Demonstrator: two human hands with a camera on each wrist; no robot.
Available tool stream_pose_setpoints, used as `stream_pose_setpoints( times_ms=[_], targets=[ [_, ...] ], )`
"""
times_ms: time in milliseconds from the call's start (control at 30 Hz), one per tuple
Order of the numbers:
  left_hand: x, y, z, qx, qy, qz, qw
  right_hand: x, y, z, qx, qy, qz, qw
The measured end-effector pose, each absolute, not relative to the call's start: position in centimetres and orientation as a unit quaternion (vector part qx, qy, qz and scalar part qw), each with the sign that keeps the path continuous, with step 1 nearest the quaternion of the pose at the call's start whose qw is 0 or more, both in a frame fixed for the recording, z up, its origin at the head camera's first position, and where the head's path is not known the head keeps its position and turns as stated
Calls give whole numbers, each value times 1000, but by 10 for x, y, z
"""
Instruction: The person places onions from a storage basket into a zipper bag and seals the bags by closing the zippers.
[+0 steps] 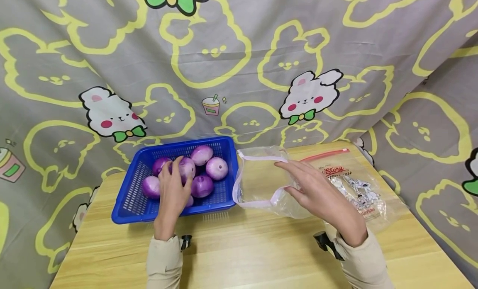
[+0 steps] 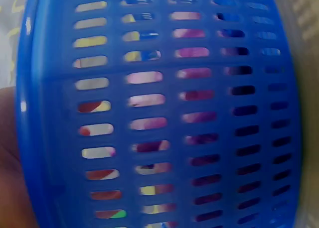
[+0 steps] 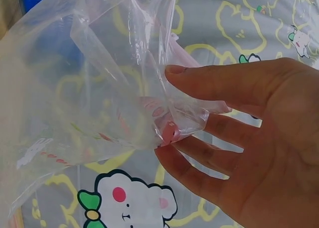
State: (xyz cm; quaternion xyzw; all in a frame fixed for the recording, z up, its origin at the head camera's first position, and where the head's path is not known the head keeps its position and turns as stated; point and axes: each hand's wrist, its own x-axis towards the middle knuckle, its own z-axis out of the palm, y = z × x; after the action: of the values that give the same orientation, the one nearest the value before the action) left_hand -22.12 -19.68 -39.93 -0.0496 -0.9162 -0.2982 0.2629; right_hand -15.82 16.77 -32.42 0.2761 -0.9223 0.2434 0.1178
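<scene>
In the head view, my left hand [image 1: 173,193] reaches into the blue plastic basket [image 1: 128,216]. Thumb and index finger curve round a red onion [image 1: 188,169]; how firmly they grip is unclear. Several other red onions [image 1: 217,168] lie round it, some partly behind the hand. My right hand [image 1: 317,189] holds a clear zip bag [image 1: 257,181] whose mouth gapes toward the basket. In the right wrist view, the folded plastic lies between thumb and spread fingers. The left wrist view mostly shows the basket's slotted wall [image 2: 164,108], with onions behind it.
A second clear bag [image 1: 358,189] with a red zip and printed cartoon dogs lies flat at the right, partly behind my right hand. Both bags and the basket are on the wooden table [image 1: 239,247]. Patterned grey cloth [image 1: 224,73] hangs along the table's back and sides.
</scene>
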Motion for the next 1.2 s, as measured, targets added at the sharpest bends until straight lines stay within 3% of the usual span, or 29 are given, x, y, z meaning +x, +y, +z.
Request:
stream_pose_setpoints(
  times_ms=[200,600,933,1200],
  targets=[
    [-221,-201,-406,-62,-943,-260,198,-160,166,-326,276,-924,240,113],
    [-221,-199,-412,-46,-947,-230,220,-164,164,-325,275,-926,234,108],
    [-220,-196,-410,-61,-967,-207,136,-166,164,-327,268,-926,248,99],
    [-220,-194,-412,-58,-972,-195,122,-167,165,-330,266,-925,253,92]
  ],
)
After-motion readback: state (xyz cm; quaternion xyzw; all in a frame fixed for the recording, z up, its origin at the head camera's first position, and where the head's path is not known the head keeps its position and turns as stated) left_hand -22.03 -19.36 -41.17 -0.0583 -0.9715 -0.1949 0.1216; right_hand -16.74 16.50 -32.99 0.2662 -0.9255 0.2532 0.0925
